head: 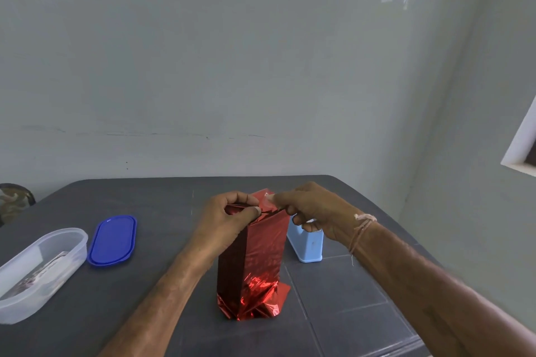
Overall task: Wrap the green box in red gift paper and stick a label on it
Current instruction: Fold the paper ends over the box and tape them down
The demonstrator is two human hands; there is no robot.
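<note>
Your left hand (229,217) pinches the folded top of the upright red gift paper (255,264). Your right hand (316,211), fingers curled, holds clear tape (268,199) at that fold.

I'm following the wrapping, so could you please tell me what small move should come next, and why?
Probably press the tape down across the top fold. The left hand pinches the folded paper shut, and the right hand holds the tape right at it, not yet flat.
</note>
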